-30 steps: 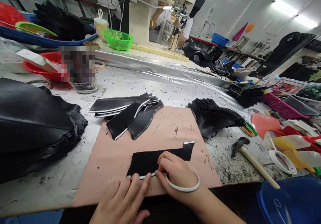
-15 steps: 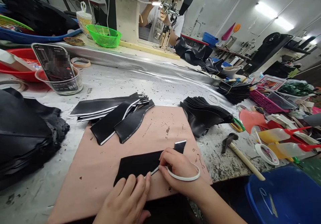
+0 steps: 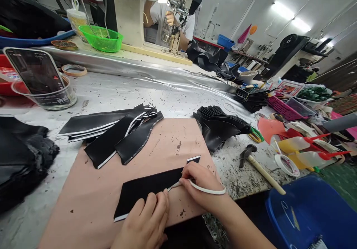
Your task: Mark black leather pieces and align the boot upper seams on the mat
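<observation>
A flat black leather piece [image 3: 150, 182] lies slantwise on the pink board [image 3: 92, 200], with a white edge at its lower left corner and another at its far right end. My left hand [image 3: 147, 215] is closed, fingers together, pressing on the near edge of this piece. My right hand [image 3: 202, 182] pinches a narrow white tape [image 3: 209, 190]; it loops back by the wrist, and a short length runs taut between both hands. The left fingertips hide where the tape meets the leather.
White-edged black pieces [image 3: 108, 130] overlap at the board's far left; a fanned black stack [image 3: 223, 126] is at its right. Further right are a hammer [image 3: 262, 169], glue bottles [image 3: 295, 144] and a blue tub [image 3: 306, 211]. A phone [image 3: 36, 70] leans in a cup. Behind, another person sits by a sewing machine [image 3: 128, 18].
My left hand has slid rightward along the leather's near edge, uncovering a white strip at the lower left corner. My right hand keeps the tape pinched. The whole view has shifted slightly.
</observation>
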Available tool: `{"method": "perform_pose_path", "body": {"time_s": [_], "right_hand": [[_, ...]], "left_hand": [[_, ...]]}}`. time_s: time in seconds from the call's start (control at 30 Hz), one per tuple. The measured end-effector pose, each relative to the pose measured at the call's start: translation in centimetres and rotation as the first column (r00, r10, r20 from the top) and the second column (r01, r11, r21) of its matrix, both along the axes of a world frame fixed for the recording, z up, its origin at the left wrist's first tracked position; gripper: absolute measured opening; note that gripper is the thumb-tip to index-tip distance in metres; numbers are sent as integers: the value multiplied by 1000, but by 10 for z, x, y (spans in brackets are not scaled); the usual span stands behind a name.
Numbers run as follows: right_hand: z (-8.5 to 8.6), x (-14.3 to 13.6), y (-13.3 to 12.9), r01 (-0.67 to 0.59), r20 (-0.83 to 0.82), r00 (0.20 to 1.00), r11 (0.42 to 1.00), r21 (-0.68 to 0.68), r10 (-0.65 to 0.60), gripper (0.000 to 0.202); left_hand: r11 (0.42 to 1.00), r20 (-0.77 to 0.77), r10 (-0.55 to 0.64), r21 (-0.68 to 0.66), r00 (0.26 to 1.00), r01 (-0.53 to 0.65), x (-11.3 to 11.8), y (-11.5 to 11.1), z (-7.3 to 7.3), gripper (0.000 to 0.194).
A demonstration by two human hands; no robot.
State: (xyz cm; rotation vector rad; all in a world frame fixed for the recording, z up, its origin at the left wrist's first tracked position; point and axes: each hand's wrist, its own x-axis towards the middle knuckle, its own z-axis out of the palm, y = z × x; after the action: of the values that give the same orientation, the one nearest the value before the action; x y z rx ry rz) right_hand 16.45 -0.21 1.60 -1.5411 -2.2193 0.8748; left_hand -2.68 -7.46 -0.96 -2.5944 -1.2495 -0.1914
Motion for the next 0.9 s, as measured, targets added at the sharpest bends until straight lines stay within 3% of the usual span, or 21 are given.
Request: {"method": "perform_pose_path", "body": {"time_s": [0.23, 0.43, 0.67, 0.9], "right_hand": [[-4, -8, -1, -4, 25, 1000, 998, 67, 2, 16], [-5, 9, 4, 27, 18, 999, 993, 113, -29, 12], [-5, 26, 10, 79, -54, 996, 996, 46, -77, 18], [-7, 25, 6, 64, -7, 998, 989, 134, -64, 18]], "left_hand": [[996, 14, 17, -83, 1000, -16, 12, 17, 1, 84], [946, -56, 3, -323, 998, -21, 15, 24, 5, 87], [914, -31, -31, -405, 999, 15, 19, 33, 8, 86], [926, -29, -62, -374, 998, 47, 32, 48, 11, 89]]}}
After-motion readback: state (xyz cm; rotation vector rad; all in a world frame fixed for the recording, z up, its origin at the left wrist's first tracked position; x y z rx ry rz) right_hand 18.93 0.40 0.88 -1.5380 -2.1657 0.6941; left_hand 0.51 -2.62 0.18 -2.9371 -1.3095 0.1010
